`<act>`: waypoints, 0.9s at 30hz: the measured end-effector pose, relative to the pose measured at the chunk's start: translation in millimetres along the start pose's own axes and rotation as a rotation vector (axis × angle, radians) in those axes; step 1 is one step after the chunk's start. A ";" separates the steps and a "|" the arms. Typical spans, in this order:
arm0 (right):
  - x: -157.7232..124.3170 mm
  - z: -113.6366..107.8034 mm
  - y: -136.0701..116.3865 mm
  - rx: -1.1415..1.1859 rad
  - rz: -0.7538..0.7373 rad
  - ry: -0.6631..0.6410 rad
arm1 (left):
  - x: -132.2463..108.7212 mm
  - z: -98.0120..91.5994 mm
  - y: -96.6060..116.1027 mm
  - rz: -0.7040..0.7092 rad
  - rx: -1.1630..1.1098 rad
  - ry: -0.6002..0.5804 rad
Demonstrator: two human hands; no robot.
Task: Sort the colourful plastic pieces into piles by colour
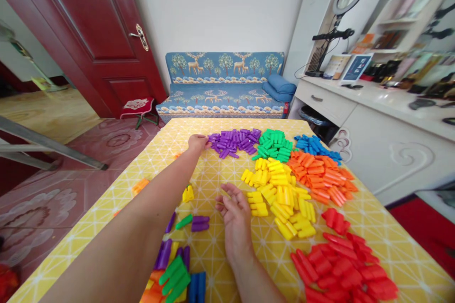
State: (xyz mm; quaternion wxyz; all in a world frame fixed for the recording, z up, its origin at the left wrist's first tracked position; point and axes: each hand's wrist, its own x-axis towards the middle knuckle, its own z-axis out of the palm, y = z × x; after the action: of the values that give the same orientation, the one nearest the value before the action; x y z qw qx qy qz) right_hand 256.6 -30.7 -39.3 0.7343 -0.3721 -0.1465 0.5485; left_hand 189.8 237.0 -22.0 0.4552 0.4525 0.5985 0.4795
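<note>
A heap of ribbed purple plastic pieces [236, 142] lay near the far edge of the yellow, white-lined worktop [210, 175], the left hand [198, 142] at its left side; whether that grip had closed on a piece could not be told. The right hand [236, 218], its grip loosely open, was just beside a heap of yellow plastic pieces [280, 194], with a green plastic heap [275, 144] beyond.

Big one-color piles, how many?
6: purple pile far center, green pile beside it, blue pile far right, orange pile nearer, yellow pile left of orange, red pile near right. Left arm may hide pieces.
</note>
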 end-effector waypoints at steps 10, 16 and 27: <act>1.9 -0.8 0.7 -0.013 0.012 -0.016 | -35.7 -18.1 11.2 0.121 0.093 -0.170; 1.3 -0.1 -0.1 -0.055 0.008 -0.059 | -114.1 -93.0 18.9 0.244 0.232 -0.483; -1.7 0.2 2.4 -0.247 -0.059 -0.133 | -206.5 -269.3 -36.6 0.480 0.783 -0.071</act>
State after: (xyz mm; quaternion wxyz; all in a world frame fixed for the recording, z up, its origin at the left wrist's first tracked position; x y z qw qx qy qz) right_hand 254.2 -31.9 -40.6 0.6874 -0.4181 -0.2723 0.5278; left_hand -41.2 -13.4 -1.3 0.1463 0.7322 0.5971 0.2932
